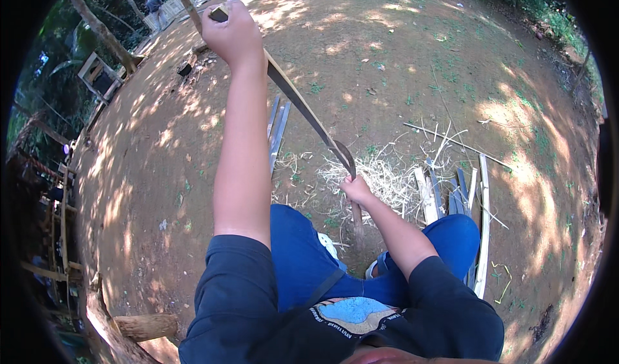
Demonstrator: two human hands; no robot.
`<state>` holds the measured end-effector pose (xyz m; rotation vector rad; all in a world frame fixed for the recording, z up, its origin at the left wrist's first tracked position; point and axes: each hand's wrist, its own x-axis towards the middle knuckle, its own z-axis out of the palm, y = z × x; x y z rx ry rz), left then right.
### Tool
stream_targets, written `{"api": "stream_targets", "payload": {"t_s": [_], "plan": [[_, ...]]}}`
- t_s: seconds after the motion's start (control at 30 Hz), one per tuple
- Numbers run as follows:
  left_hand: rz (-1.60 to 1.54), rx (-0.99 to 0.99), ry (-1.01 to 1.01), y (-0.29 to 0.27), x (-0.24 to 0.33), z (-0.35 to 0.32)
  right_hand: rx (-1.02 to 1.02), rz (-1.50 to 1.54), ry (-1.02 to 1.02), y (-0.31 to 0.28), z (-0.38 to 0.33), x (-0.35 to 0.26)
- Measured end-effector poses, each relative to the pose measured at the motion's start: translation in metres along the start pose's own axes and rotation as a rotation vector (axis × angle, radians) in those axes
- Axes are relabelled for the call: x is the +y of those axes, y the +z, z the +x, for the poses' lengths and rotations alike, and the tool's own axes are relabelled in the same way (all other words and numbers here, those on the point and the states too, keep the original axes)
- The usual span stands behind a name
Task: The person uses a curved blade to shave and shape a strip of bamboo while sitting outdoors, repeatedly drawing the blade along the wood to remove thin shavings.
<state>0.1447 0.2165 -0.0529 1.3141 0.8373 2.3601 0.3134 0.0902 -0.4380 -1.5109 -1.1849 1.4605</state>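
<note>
My left hand (233, 34) is raised far out in front at the upper left, its fingers wrapped round the end of a long bamboo strip (300, 103). The strip slopes down to the right, toward my right hand (356, 191). That hand is closed on a knife (346, 157) with a dark, curved blade, whose handle (357, 217) shows below the fist. Blade and strip meet just above my right hand; whether the edge bites into the strip cannot be made out. Pale shavings (387, 180) lie heaped on the ground beneath and to the right.
Several split strips (483, 228) lie by my right knee, with more strips (279, 132) ahead on the left. A thin stick (461, 146) crosses the ground at right. Logs (147, 326) are at lower left. Far off at upper left, a person (155, 9) stands near trees.
</note>
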Motion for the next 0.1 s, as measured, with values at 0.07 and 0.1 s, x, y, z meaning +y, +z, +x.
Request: {"api": "stream_targets", "payload": {"t_s": [0.07, 0.1], "plan": [[-0.11, -0.017, 0.03, 0.004, -0.008, 0.01, 0.002, 0.064, -0.047, -0.001, 0.014, -0.004], [-0.142, -0.025, 0.031, 0.003, -0.015, 0.015, -0.01, 0.102, -0.048, 0.009, 0.011, -0.032]]}}
